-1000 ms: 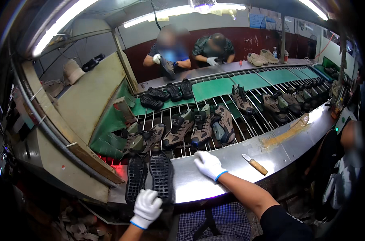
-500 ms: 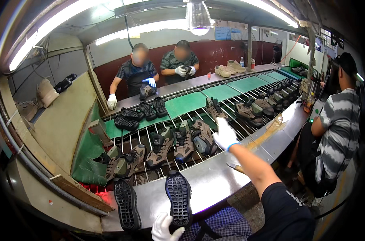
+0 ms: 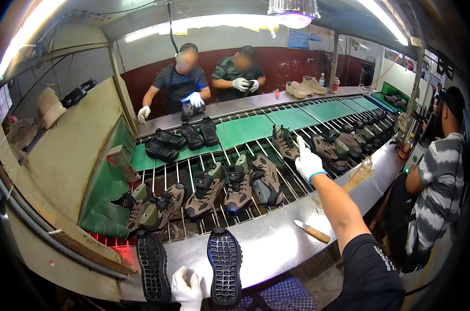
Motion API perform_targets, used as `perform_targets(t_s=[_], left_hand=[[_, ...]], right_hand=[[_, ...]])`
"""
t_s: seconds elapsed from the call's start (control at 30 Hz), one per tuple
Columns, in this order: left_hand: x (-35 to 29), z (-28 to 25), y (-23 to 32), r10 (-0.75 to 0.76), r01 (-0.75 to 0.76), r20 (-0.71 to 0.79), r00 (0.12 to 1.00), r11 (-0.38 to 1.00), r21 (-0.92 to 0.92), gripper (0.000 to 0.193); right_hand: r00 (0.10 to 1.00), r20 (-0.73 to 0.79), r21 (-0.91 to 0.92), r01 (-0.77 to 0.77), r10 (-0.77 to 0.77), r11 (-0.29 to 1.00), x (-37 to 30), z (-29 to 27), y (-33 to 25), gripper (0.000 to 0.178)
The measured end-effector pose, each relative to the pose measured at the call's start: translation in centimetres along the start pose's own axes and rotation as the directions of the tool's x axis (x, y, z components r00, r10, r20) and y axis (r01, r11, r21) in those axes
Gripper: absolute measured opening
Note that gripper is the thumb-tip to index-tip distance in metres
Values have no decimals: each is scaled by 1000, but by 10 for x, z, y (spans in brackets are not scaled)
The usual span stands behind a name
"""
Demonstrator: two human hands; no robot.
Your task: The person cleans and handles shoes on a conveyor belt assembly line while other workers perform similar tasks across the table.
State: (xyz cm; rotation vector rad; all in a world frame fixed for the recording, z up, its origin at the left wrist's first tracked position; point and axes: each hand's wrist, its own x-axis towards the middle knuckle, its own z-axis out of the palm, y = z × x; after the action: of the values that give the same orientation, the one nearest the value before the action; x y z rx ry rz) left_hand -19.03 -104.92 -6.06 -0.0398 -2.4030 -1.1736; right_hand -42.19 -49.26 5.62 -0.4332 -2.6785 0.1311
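Observation:
My right hand [image 3: 310,161], in a white glove, reaches over the metal rollers with its fingers stretched out and nothing seen in them. It is between an upright brown-grey shoe [image 3: 285,143] and another brown-grey shoe [image 3: 329,154]. At the near metal ledge, my left hand [image 3: 186,289], also gloved, has loosely bent fingers with the thumb apart, and is empty. It lies between two black shoe soles, the left sole [image 3: 153,267] and the right sole [image 3: 225,267], both tread up. Several brown-grey shoes, one a laced shoe [image 3: 238,185], stand on the rollers before me.
A wooden-handled knife [image 3: 312,231] lies on the metal ledge [image 3: 271,246]. Several black soles [image 3: 192,136] rest on the green sheet [image 3: 245,131]. Two gloved people work across the conveyor; another person [image 3: 431,181] is at right. A lamp [image 3: 295,13] hangs overhead.
My left hand has moved from the right sole's lower end to the gap between the soles. My right hand has shifted right and farther away. The view has turned slightly.

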Motion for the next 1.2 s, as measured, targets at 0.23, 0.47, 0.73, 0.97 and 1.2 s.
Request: perform_targets(t_s=[0.23,0.47,0.73,0.97,1.2], left_hand=[[8,-3,12,207,-198,-27,978,960,200,30],[6,-5,11,231,-217,-43,972,951,220,28],[8,-2,2,259,-245,-38,965,946,210,28],[6,-8,-5,282,-263,-58,958,938,226,29],[9,-4,2,328,-309,-71,942,930,197,26]], right_hand=[[994,50,205,-104,95,973,3,-12,-46,95],[994,-104,302,16,17,953,-26,-25,-67,91],[961,265,218,-141,81,966,-46,-32,-40,101],[993,-44,465,120,-113,877,-82,-78,-121,91],[847,521,231,-21,-105,973,-109,5,-90,89]])
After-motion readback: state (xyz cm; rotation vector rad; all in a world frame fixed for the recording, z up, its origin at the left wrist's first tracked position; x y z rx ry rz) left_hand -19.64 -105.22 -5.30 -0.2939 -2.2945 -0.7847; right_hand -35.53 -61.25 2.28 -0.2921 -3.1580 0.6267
